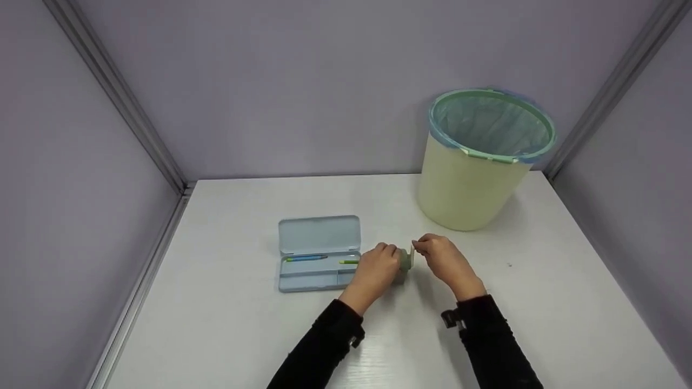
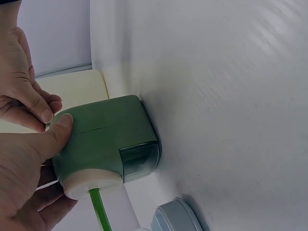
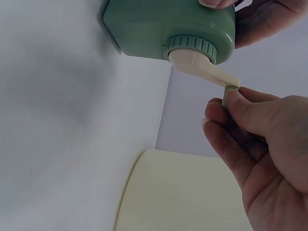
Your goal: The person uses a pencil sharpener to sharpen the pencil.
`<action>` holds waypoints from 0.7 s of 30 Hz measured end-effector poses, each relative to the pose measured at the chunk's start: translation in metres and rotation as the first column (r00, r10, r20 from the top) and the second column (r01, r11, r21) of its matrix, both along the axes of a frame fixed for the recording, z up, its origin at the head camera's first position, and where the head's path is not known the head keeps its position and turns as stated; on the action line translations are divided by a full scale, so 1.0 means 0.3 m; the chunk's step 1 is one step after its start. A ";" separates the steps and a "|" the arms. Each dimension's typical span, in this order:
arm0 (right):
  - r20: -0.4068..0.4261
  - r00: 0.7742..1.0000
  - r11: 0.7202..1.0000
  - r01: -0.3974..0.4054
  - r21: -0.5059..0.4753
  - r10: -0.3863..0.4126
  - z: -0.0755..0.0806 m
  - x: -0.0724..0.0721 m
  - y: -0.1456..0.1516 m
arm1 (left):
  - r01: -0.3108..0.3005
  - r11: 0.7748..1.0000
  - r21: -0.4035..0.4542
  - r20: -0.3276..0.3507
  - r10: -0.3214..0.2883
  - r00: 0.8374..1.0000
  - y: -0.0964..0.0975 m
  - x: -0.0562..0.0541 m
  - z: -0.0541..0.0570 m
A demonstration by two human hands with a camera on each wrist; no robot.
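A green pencil sharpener (image 2: 103,127) with a cream crank (image 3: 202,67) stands on the white table. Fingers and thumb of my left hand (image 1: 377,268) grip its body at the top. The thumb and fingers of my right hand (image 1: 444,260) pinch the small green knob (image 3: 230,91) at the crank's end. From the cream inlet on the other side sticks a green pencil (image 2: 100,210); its tip is hidden inside. Just left of the sharpener lies an open light-blue pencil case (image 1: 319,235), partly covered by my left hand. In it are a blue pencil (image 1: 308,258) and another with a green end.
A pale yellow bin (image 1: 465,186) with a blue liner and green rim stands at the back right of the table (image 1: 227,335). Grey-lilac panels (image 1: 303,92) enclose the back and both sides. A small dark speck (image 1: 509,265) lies right of my right hand.
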State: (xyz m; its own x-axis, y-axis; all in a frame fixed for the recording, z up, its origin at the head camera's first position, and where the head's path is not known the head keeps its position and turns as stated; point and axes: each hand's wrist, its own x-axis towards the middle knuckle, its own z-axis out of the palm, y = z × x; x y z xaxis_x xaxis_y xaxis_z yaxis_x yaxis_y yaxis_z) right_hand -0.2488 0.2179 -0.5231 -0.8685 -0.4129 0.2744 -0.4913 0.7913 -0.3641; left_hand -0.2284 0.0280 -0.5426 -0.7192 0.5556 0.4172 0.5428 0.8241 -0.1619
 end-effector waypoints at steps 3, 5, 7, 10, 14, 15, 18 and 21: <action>0.011 1.000 1.000 0.014 0.011 -0.014 -0.001 -0.009 -0.005 | -0.001 1.000 -0.004 0.019 0.001 1.000 -0.005 -0.002 0.007; 0.011 1.000 1.000 0.022 0.015 -0.022 -0.001 -0.017 -0.009 | 0.000 1.000 -0.016 0.028 0.000 1.000 -0.005 -0.002 0.012; 0.002 1.000 0.999 0.027 0.031 -0.028 0.001 -0.026 -0.013 | 0.000 1.000 -0.026 0.035 0.001 0.999 -0.004 -0.004 0.012; 0.015 0.999 0.998 0.036 0.043 -0.036 0.000 -0.040 -0.020 | 0.003 1.000 -0.019 0.028 -0.002 1.000 -0.003 -0.004 0.006; 0.032 0.998 0.998 0.052 0.030 -0.053 -0.020 -0.056 -0.026 | 0.001 1.000 0.001 0.022 -0.001 1.000 -0.006 -0.002 -0.003; 0.027 0.998 0.998 0.051 0.028 -0.052 -0.028 -0.060 -0.026 | -0.003 1.000 -0.001 0.028 0.003 1.000 -0.007 -0.001 -0.002; 0.013 0.999 0.998 0.050 0.023 -0.051 -0.050 -0.070 -0.026 | -0.007 1.000 0.007 0.033 0.007 0.999 -0.008 -0.001 0.001; 0.002 0.998 0.998 0.059 0.020 -0.059 -0.062 -0.074 -0.026 | -0.002 1.000 0.011 0.032 0.002 0.999 -0.010 -0.003 0.003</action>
State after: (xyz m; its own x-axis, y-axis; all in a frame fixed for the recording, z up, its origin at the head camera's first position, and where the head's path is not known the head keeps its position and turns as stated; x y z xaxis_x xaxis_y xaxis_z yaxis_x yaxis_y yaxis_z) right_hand -0.2711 0.2101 -0.5418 -0.8920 -0.3665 0.2646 -0.4429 0.8257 -0.3494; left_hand -0.2294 0.0251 -0.5418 -0.7331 0.5499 0.4001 0.5459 0.8267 -0.1359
